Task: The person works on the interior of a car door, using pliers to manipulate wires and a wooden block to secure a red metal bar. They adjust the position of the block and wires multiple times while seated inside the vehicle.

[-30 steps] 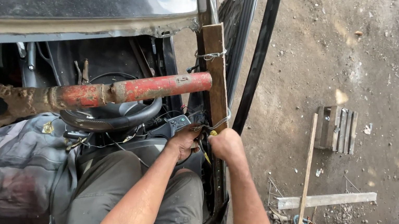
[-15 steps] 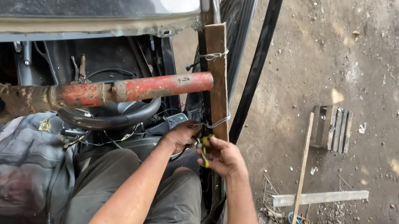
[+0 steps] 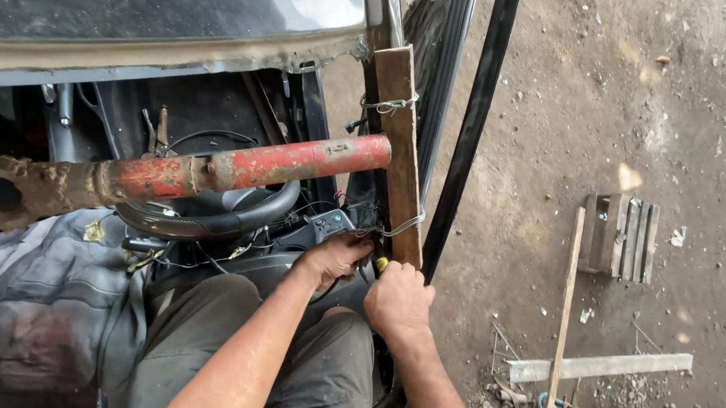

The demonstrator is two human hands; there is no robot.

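**Grip closed low on a wired plank, with a heavy pipe braced against it**

Grip of the right hand (image 3: 399, 302) is seen closed into a fist at the lower end of the wooden plank (image 3: 398, 147), where a small yellow-tipped tool (image 3: 382, 263) is just visible above the knuckles; whether it is actually clamped in the fist cannot be told. The left hand (image 3: 334, 258) is curled against the dark wiring and a small black switch box (image 3: 329, 223) just beside the plank's foot, its fingers hidden.

The plank is lashed upright to the door pillar by two wire ties (image 3: 390, 102), and the red end of a rusty pipe (image 3: 195, 174) is butted against it above the steering wheel (image 3: 209, 210).

Trouble could be expected if the lower tie were loosened or cut: the plank might be pushed aside by the pipe, and both hands, which lie directly beneath, could be struck or pinched. Skin could also be caught on the twisted wire ends. Loose cables near the left hand might be snagged or pulled.
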